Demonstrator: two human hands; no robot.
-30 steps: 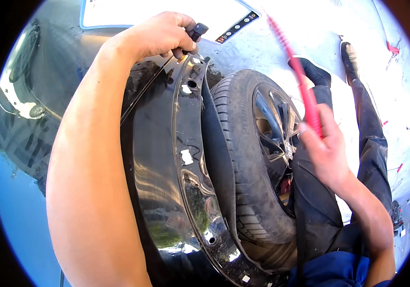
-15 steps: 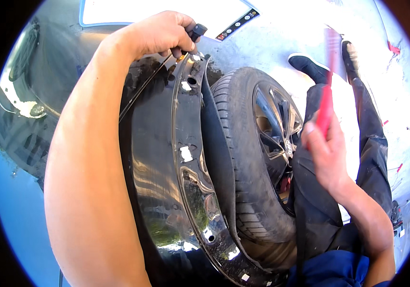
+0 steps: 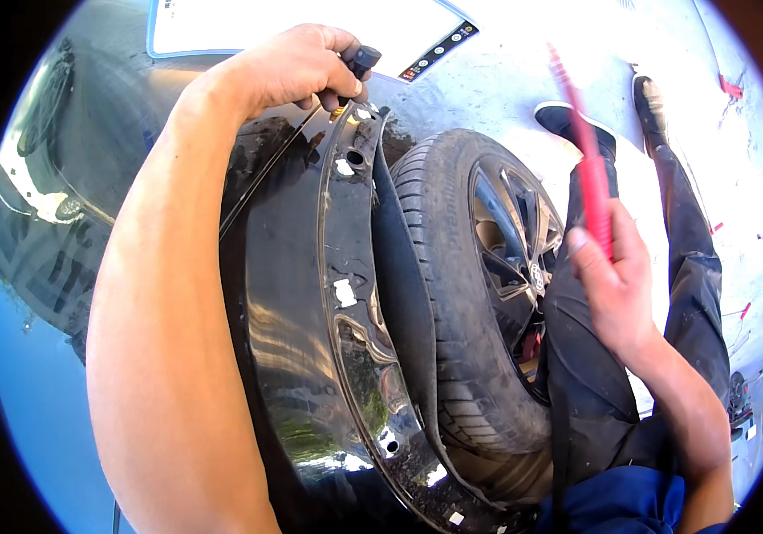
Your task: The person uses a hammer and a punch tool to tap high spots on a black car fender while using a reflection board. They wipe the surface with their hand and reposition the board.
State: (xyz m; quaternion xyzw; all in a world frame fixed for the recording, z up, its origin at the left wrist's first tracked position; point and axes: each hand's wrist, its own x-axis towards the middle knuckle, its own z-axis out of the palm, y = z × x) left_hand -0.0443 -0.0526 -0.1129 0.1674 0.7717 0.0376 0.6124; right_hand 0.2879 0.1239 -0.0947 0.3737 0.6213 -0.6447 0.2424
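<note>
At the upper end of the fender's wheel-arch edge (image 3: 352, 222), my left hand (image 3: 300, 64) is closed around a tool with a black cylindrical head (image 3: 365, 57). A bit of yellow shows below those fingers, touching or close to the black panel; the fingers hide the rest. My right hand (image 3: 617, 285) grips a long red-handled tool (image 3: 595, 205) above my dark trouser leg. Its far end points up and to the left and is blurred, so its kind is unclear. Between the hands stands the wheel (image 3: 466, 294), with a black tyre and a dark spoked rim.
White patches and round holes mark the arch edge, with a dark liner (image 3: 406, 294) between it and the tyre. A white board with a blue edge (image 3: 301, 25) lies beyond my left hand. My shoes (image 3: 653, 102) rest on the pale floor (image 3: 711, 169); a red item (image 3: 730, 86) lies farther right.
The red-handled tool has swung so its far end leans left instead of nearly upright. My right hand has shifted slightly. My left hand stays at the panel edge with the black-headed tool.
</note>
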